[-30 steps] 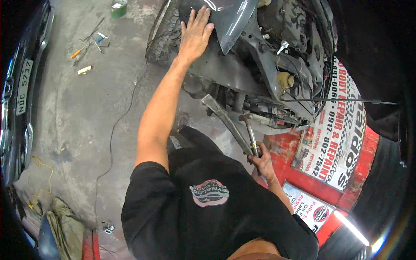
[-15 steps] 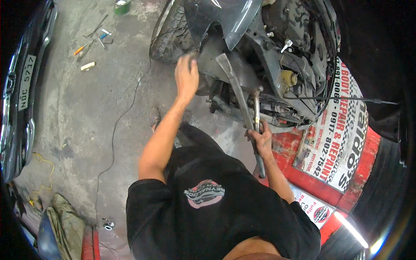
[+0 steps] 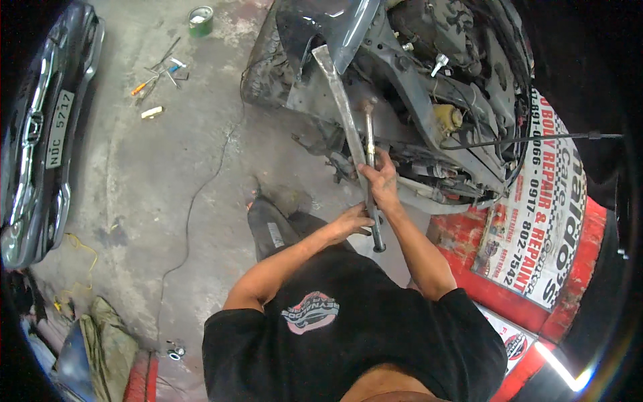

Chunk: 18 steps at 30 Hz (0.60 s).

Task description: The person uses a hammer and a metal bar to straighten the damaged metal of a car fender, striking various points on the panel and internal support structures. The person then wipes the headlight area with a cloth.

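Note:
My right hand (image 3: 383,182) is closed around a long flat metal bar (image 3: 338,94) and a hammer with a pale metal handle (image 3: 370,134). The bar's flattened upper end lies across the view of the dark gray fender (image 3: 298,27); whether it touches the fender is unclear. Lower down, my left hand (image 3: 351,221) has its fingers wrapped at the lower part of the bar, whose rounded bottom end shows beneath. Both tools stand in front of the car's opened front (image 3: 429,80), where a yellowish reservoir and hoses show.
A detached bumper (image 3: 30,208) lies at the left. Scattered hand tools (image 3: 154,77), a green can (image 3: 199,28) and a dark cable (image 3: 194,201) rest on the concrete floor (image 3: 127,201). Cloths (image 3: 100,348) are piled lower left; a printed banner (image 3: 529,214) lies at the right.
My left hand has come down from the fender to the bar. My right hand has moved up and left with both tools, raising the bar toward the fender.

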Available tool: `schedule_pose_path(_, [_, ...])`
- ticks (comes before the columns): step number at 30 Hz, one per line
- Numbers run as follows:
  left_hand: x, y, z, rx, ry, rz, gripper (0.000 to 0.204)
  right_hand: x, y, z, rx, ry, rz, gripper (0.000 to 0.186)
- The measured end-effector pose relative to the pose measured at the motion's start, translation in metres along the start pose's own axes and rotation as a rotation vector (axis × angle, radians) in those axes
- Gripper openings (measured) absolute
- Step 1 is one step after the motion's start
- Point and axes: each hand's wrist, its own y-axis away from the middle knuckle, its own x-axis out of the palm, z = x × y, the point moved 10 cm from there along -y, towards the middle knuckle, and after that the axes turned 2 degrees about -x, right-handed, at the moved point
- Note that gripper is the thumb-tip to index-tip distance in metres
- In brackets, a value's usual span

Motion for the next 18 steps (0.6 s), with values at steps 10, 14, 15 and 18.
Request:
schedule_pose_path(10, [-0.042, 0.054, -0.024, 0.426, -0.332, -0.948, 0.02, 0.042, -0.023, -0.039, -0.14, -0.136, 0.045, 0.055])
schedule_pose_path(14, [-0.052, 0.108, -0.045, 0.51, -0.637, -1.301, 0.028, 0.058, 0.004, -0.004, -0.236, -0.319, 0.167, 0.038])
schedule_pose_path(15, [-0.051, 0.112, -0.048, 0.47, -0.674, -1.327, 0.028, 0.054, 0.004, -0.018, -0.222, -0.377, 0.14, 0.038])
schedule_pose_path(18, [-0.032, 0.121, -0.052, 0.359, -0.727, -1.378, 0.029, 0.031, 0.013, -0.043, -0.411, -0.545, 0.058, 0.037])
